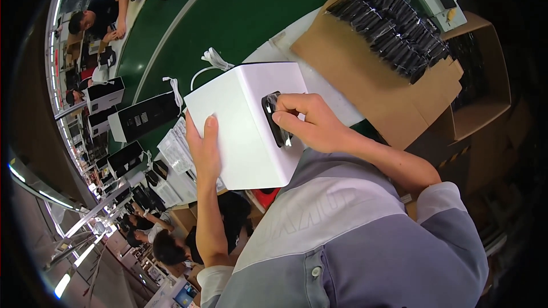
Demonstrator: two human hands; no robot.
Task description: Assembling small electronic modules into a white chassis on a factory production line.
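In front of me is a white box-shaped appliance (225, 120), tilted, with a white cable (214, 60) coming from its far side. My left hand (204, 145) grips its left side, the thumb lying on the broad white face and the other fingers mostly hidden behind the edge. A glossy black oblong panel (276, 122) sits on the narrower face that is toward my right. Closed in a pinch, my right hand (311, 120) has its thumb and fingertips on the panel's right edge. Shiny crinkled glints, like clear film, show around those fingertips.
Several black pieces in clear wrapping (394, 28) lie on a cardboard sheet (371, 88) at the right, beside an open carton (485, 80). A green conveyor surface (228, 17) curves past, carrying similar appliances (142, 117). Other people (100, 20) work along it at the left.
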